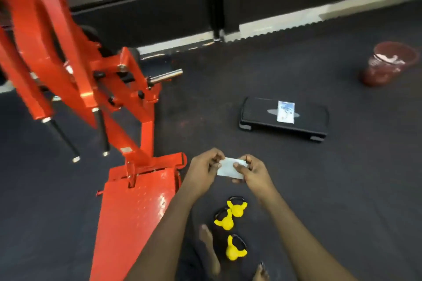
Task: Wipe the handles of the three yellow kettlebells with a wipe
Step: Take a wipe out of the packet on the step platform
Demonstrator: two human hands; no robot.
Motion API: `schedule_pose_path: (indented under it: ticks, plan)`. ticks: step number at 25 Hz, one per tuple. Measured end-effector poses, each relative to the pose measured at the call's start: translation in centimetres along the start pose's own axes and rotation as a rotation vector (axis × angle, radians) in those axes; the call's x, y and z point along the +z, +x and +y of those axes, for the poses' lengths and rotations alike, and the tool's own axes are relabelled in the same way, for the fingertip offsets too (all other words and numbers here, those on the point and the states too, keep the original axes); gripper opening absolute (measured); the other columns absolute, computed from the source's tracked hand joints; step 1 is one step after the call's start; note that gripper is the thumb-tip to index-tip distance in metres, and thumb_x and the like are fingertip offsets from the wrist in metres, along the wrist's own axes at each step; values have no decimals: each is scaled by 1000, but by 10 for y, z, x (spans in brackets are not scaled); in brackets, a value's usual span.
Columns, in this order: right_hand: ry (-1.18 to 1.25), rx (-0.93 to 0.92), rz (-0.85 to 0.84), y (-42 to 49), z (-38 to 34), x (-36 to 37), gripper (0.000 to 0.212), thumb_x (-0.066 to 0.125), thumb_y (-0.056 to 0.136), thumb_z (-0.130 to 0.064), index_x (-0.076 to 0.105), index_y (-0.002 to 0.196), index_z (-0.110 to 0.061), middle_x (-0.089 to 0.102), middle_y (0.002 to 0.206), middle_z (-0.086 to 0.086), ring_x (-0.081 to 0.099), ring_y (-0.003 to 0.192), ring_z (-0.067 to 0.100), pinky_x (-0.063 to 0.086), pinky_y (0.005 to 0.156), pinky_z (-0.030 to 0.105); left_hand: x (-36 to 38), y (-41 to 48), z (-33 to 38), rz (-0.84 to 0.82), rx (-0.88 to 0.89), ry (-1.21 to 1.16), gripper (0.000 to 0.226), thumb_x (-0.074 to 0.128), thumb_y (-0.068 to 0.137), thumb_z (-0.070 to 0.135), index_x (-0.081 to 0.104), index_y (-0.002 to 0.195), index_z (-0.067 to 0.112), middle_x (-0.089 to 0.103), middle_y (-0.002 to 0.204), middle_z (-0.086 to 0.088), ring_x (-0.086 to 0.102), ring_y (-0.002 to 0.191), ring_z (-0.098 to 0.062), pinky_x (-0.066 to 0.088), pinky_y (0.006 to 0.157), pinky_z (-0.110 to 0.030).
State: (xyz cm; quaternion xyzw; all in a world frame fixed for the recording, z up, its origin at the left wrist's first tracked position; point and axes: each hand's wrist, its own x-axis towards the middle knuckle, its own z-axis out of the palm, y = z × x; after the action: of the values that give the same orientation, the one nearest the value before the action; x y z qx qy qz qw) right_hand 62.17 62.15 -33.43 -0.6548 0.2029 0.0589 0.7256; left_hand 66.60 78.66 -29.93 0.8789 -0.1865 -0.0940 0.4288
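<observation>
Glossy orange painted metal machine (127,201), matt dark rubbery floor (342,178), glossy yellow kettlebells (237,209)

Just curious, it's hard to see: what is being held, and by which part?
A white wipe: the left hand pinches its left end, the right hand its right end.
</observation>
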Motion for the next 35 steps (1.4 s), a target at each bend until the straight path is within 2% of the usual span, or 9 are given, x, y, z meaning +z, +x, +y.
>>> schedule_pose_path:
  ticks: [4,9,12,15,20,22,26,30,35]
  plan:
    - [88,30,246,36,12,-14,13,61,92,-6,56,81,-11,63,81,8,68,70,20,57,57,32,21,85,-17,-242,128,13,22,58,81,-4,61,92,15,63,81,10,58,73,-2,46,69,-17]
    - [182,73,699,48,61,-23,2,66,89,-15,65,88,-16,66,80,7,66,74,18,60,65,41,88,166,-47,-714,340,32,19,59,82,-1,58,91,16,63,80,5,58,73,-6,46,69,-19]
    - [282,135,952,28,92,-8,7,65,88,-16,67,93,-13,68,83,8,66,76,18,59,69,44,125,166,-51,-927,467,25,19,59,81,-2,57,90,14,62,81,2,58,74,-10,47,71,-22]
    - [428,191,1129,4,131,12,2,64,89,-10,66,90,-11,67,82,10,65,80,22,58,65,38,159,134,-68,-1083,477,21,19,59,81,0,55,91,16,62,81,5,58,74,-6,47,71,-22]
    - [608,258,1311,4,273,35,4,61,91,-5,64,94,-5,70,88,22,70,79,32,59,69,50,245,74,-176,-1181,428,63,21,59,82,7,54,92,25,62,80,8,60,76,-5,51,70,-28]
    - [684,284,1377,28,356,40,5,61,91,-3,63,96,-3,69,90,26,70,75,32,59,65,46,297,59,-243,-1173,407,83,21,59,83,5,54,93,23,62,81,7,60,77,-7,51,71,-29]
    - [847,286,1527,91,532,43,9,59,91,0,62,89,-9,67,82,13,67,70,20,57,54,29,417,38,-394,-1180,431,108,22,60,82,3,53,95,19,63,85,6,61,80,-7,50,73,-25]
    - [995,207,1627,148,672,39,8,58,92,-2,60,89,-9,66,85,10,66,76,19,57,53,26,515,34,-506,-1204,509,107,21,62,82,4,51,94,18,63,84,5,60,77,-7,49,71,-22]
    - [934,69,1724,179,742,33,10,56,92,-3,59,88,-11,66,88,13,66,77,22,58,55,28,565,38,-559,-1223,665,34,19,63,83,5,51,93,14,61,80,3,57,69,-10,48,67,-25]
